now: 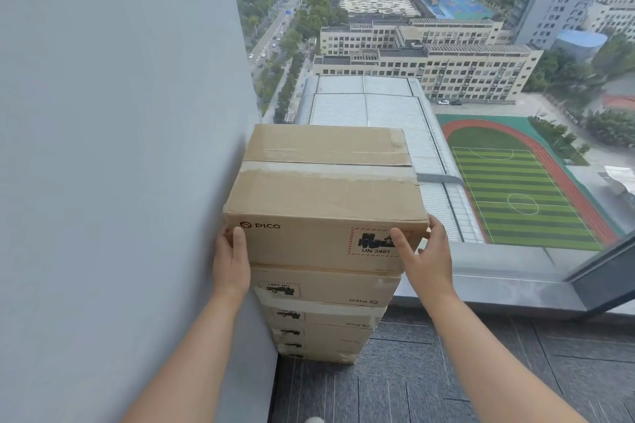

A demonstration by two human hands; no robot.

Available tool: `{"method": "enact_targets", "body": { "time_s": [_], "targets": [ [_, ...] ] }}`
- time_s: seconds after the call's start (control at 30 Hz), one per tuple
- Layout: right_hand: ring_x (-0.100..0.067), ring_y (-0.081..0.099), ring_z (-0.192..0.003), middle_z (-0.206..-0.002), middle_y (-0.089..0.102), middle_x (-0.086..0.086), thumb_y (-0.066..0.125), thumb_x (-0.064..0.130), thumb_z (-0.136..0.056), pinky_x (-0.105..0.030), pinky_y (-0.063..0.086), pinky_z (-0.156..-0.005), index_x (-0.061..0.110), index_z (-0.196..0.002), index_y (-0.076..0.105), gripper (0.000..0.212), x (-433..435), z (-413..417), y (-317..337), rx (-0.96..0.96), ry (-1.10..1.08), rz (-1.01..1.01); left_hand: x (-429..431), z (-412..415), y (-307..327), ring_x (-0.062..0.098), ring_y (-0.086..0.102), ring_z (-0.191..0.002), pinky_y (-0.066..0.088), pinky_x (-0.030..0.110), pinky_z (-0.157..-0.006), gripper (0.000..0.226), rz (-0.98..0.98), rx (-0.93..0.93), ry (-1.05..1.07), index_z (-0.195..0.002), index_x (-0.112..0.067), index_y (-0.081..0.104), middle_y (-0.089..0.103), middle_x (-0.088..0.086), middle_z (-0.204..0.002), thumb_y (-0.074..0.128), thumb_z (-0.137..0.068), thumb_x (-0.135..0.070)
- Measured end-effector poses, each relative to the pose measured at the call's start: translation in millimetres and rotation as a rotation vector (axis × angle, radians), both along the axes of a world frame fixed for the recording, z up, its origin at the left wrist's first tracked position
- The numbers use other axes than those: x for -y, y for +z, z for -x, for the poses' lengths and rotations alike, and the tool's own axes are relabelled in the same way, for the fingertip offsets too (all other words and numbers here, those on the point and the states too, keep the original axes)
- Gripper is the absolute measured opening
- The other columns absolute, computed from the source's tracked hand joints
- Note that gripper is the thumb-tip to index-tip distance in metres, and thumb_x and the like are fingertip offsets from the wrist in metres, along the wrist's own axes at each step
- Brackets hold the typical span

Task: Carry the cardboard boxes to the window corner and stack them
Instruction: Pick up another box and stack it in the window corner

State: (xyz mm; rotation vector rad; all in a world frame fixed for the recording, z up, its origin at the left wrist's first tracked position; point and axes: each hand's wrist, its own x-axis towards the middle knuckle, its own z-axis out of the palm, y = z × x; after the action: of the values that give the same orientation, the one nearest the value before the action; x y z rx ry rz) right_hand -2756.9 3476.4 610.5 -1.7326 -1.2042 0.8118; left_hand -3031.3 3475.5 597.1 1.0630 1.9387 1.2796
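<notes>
A brown cardboard box [324,192] with a PICO logo and a UN 3481 label sits on top of a tall stack of several similar boxes [326,312] in the corner between the grey wall and the window. My left hand [232,263] presses flat on the top box's near left corner, thumb on the front face. My right hand [424,257] holds the near right corner, thumb on the label and fingers around the side. The top box sits roughly square on the one below it.
A grey wall [120,148] runs along the left, touching the stack. The floor-to-ceiling window [481,79] looks down on a city and a sports field, with a grey sill [498,282] at its base. Dark carpet tiles [446,381] cover the floor to the right.
</notes>
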Motion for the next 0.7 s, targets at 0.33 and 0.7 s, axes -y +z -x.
{"method": "enact_targets", "body": {
  "time_s": [0.33,0.7],
  "targets": [
    [-0.016,0.053,-0.101,-0.115,0.058,0.006,0.071,0.018,-0.079,-0.035,0.048,-0.081,0.025,-0.124,0.040,0.055,14,-1,-55,0.116,0.151,0.357,0,18,-61,0.029,0.050,-0.119,0.038,0.030,-0.090,0.065,0.247,-0.207,-0.187,-0.128,0.000,0.040,0.052,0.016,-0.130,0.074,-0.073,-0.006],
    [-0.025,0.062,-0.097,-0.105,0.068,-0.003,0.067,0.022,-0.082,-0.038,0.052,-0.080,0.017,-0.107,0.055,0.028,6,3,-70,0.268,0.012,0.312,-6,18,-85,0.030,0.055,-0.112,0.045,0.041,-0.092,0.050,0.157,-0.246,-0.048,-0.118,-0.002,0.047,0.058,0.015,-0.121,0.072,-0.075,-0.004]
  ]
}}
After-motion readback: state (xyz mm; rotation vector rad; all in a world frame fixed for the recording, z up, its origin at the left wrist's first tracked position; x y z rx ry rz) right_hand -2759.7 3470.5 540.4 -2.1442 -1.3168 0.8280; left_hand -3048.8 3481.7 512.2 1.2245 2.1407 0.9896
